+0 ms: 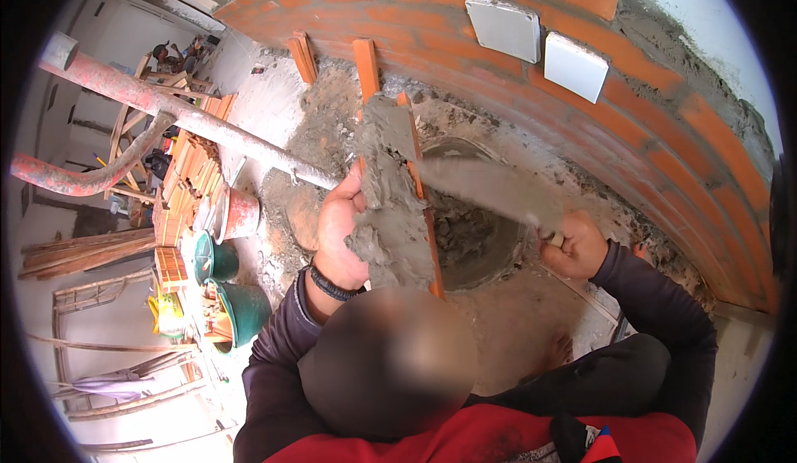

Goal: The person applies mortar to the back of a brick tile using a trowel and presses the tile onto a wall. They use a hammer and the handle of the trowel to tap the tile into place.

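Note:
In my left hand [339, 226] is an orange brick [435, 255], gripped from its left side, its upper face thickly covered with wet grey mortar [383, 189]. My right hand [577, 249] is closed round the handle of a trowel [490, 187]. The trowel's grey-smeared blade points left, its tip at the brick's right edge; whether it touches cannot be made out. Below the blade stands a round bucket [521, 247] with more mortar [465, 235] inside, partly hidden by brick and trowel.
An orange brick wall [647, 143] with two white square plates [503, 29] curves along the far and right side. Loose bricks [366, 68] stand near its base. A red-and-white metal pole [207, 135] crosses at left, near stacked bricks [189, 181], a stained pail [237, 215] and green buckets [247, 309].

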Available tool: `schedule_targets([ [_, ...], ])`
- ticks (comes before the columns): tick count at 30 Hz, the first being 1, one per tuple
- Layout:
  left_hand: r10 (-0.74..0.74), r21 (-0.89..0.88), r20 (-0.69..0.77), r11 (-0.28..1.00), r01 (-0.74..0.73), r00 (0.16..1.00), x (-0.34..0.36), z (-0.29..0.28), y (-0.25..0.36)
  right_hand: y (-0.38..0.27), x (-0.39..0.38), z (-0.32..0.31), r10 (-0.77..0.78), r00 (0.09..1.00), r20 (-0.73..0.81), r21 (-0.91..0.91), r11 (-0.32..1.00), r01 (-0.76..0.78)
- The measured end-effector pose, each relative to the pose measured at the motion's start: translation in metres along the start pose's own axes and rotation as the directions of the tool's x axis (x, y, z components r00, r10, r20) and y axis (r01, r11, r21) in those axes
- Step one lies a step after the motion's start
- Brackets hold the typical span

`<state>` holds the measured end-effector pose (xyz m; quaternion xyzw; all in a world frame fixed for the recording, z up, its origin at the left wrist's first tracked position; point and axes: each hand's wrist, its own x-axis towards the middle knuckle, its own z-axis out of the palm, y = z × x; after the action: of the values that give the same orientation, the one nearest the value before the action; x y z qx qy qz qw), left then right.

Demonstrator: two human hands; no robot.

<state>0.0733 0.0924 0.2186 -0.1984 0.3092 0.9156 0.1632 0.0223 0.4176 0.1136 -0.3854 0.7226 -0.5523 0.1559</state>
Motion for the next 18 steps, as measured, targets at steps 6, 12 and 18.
schedule_targets([
  [6, -0.071, -0.136, -0.008, 0.988, 0.069, 0.997, 0.012, -0.005, -0.009, 0.005, 0.050, 0.015, -0.127, 0.964, -0.235, -0.142, 0.985, 0.095],
  [12, 0.014, -0.126, 0.071, 0.992, -0.005, 0.997, 0.003, -0.003, -0.016, 0.010, 0.050, 0.036, -0.094, 0.981, -0.171, -0.177, 0.982, 0.063],
  [18, 0.208, -0.025, 0.175, 0.978, -0.207, 0.962, -0.006, -0.017, 0.003, 0.038, -0.013, 0.006, -0.047, 0.988, -0.149, -0.272, 0.962, 0.005],
])
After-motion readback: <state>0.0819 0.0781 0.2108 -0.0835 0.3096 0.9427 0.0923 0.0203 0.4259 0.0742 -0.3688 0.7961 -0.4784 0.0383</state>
